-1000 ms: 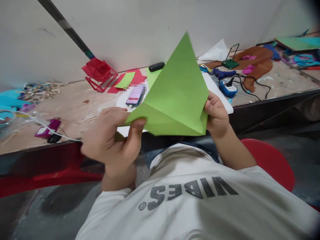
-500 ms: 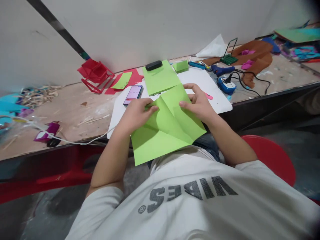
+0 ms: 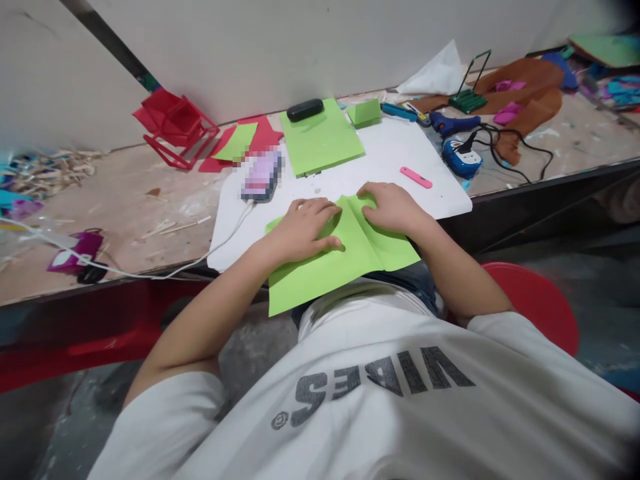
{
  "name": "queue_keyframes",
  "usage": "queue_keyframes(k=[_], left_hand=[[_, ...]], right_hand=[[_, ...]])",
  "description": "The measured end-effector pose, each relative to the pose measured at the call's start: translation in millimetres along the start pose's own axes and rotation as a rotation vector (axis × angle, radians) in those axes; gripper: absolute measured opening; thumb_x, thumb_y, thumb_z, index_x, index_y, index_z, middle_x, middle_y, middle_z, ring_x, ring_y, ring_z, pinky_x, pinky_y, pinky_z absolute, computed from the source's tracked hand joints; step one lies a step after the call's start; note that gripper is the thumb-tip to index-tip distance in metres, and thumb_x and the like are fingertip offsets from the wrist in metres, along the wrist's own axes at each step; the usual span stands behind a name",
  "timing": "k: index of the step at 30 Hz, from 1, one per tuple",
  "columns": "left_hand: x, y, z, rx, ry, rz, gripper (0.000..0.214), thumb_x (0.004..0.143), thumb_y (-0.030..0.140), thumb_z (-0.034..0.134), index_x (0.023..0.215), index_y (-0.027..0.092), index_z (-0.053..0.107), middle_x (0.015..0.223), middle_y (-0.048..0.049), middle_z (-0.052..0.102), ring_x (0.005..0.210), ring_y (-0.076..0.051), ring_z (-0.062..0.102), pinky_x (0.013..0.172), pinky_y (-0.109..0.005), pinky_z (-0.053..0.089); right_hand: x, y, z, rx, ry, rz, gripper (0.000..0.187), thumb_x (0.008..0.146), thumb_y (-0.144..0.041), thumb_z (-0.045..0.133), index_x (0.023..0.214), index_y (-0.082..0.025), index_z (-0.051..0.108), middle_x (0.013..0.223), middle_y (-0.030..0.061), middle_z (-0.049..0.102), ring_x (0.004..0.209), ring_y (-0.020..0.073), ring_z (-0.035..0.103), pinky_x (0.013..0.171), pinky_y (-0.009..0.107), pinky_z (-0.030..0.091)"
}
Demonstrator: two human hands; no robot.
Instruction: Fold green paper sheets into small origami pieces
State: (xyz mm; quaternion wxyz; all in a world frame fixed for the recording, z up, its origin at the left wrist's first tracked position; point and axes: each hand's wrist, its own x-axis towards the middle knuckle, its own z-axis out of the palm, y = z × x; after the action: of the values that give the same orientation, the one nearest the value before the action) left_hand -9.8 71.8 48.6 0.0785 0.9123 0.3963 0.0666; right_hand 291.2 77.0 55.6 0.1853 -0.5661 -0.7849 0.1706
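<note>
A creased sheet of light green paper (image 3: 345, 250) lies at the front edge of the white board, its near part hanging over toward my lap. My left hand (image 3: 307, 230) rests flat on its left part, fingers stretched out and thumb apart. On the right, my right hand (image 3: 395, 208) has thumb and bent index finger at the top edge of the sheet, gripping it; its other fingers are hidden. A fold line runs down the paper between both hands. Beyond them lies another green sheet (image 3: 325, 143) with a black case (image 3: 305, 110) on it.
On the white board (image 3: 300, 190) lie a phone (image 3: 261, 177) with a white cable and a pink cutter (image 3: 416, 177). A red paper chair model (image 3: 175, 127) stands back left. To the right are a blue glue gun (image 3: 455, 125) and a blue power socket (image 3: 463, 157).
The green sheet has come down onto the board and lies flatter. My left hand has gone from pinching its edge to lying on it. The pink cutter is now uncovered.
</note>
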Motion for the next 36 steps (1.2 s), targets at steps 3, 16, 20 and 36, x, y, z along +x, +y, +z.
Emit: queue_keyframes(k=[3, 16, 20, 36], left_hand=[[4.3, -0.9, 3.3, -0.045, -0.077, 0.019, 0.103, 0.117, 0.093, 0.067, 0.188, 0.017, 0.066, 0.196, -0.0311, 0.062, 0.182, -0.056, 0.059, 0.150, -0.072, 0.045], [16.4, 15.7, -5.5, -0.065, -0.265, -0.045, 0.105, 0.127, 0.085, 0.041, 0.210, 0.021, 0.030, 0.221, -0.0180, 0.022, 0.208, -0.046, 0.017, 0.168, -0.071, 0.015], [21.0, 18.5, -6.5, -0.117, -0.235, -0.063, 0.098, 0.128, 0.081, 0.034, 0.205, 0.021, 0.039, 0.220, -0.0164, 0.027, 0.208, -0.045, 0.020, 0.168, -0.073, 0.017], [25.3, 17.1, 0.9, -0.047, -0.245, -0.102, 0.092, 0.130, 0.067, 0.038, 0.210, 0.022, 0.031, 0.221, -0.0133, 0.024, 0.209, -0.041, 0.018, 0.169, -0.066, 0.012]], right_hand=[[5.6, 3.8, -5.1, 0.010, 0.017, 0.019, 0.034, 0.112, -0.034, 0.078, 0.138, -0.022, 0.097, 0.149, 0.0195, 0.096, 0.141, 0.0459, 0.087, 0.123, 0.058, 0.067], [26.3, 34.1, -8.9, 0.089, 0.072, 0.091, 0.026, 0.116, -0.033, 0.079, 0.120, -0.020, 0.102, 0.124, 0.0191, 0.095, 0.127, 0.0434, 0.085, 0.119, 0.057, 0.064], [25.3, 36.3, -5.8, 0.090, 0.066, 0.075, 0.029, 0.117, -0.035, 0.076, 0.124, -0.023, 0.101, 0.126, 0.0176, 0.096, 0.126, 0.0430, 0.085, 0.118, 0.058, 0.065], [26.3, 40.1, 1.8, 0.067, 0.095, 0.066, 0.025, 0.114, -0.036, 0.076, 0.117, -0.023, 0.097, 0.106, 0.0130, 0.090, 0.113, 0.0383, 0.080, 0.108, 0.052, 0.060]])
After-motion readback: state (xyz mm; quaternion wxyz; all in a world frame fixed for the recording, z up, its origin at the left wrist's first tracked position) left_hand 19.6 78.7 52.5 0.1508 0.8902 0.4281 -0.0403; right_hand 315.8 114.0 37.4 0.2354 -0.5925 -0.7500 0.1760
